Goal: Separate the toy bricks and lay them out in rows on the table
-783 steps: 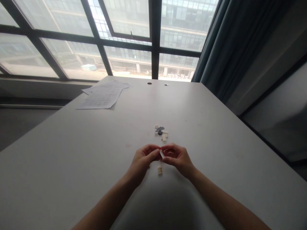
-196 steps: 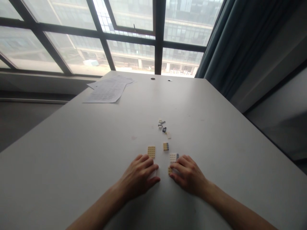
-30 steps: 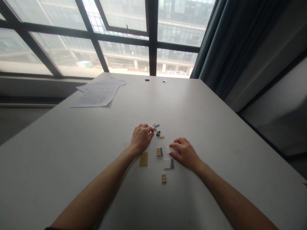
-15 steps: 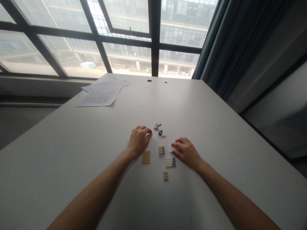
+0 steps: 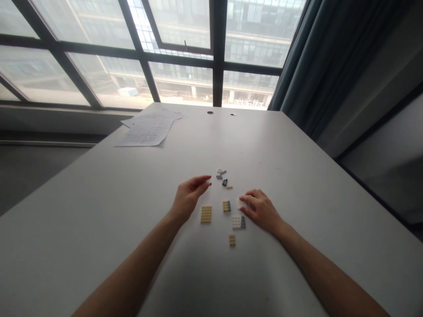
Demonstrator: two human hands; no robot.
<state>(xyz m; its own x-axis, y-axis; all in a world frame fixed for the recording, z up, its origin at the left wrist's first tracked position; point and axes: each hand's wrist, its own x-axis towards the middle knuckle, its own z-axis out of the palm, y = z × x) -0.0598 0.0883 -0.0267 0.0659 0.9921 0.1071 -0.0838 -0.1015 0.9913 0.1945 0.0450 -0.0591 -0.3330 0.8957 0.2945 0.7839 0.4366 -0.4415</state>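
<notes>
Wide room across the table (image 5: 307, 185), visible edges well off; right hand (image 5: 261, 210) clamped on a white plate (image 5: 238, 203), near a tan-and-gray block (image 5: 226, 206); left hand (image 5: 185, 197) farther from the gray piece (image 5: 219, 177) than a second ago, grip pinched on a tiny white piece (image 5: 209, 182).

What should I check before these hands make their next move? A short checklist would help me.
1. Left hand apart from the large tan plate: ok, a gap shows.
2. A piece between that hand's fingertips: cannot tell, too small.
3. Right hand gripping the pale piece firmly: cannot tell, fingers partly cover it.
4. Small tan plate uncovered: ok.
5. Papers away from both hands: ok, farther off, leftward.
</notes>
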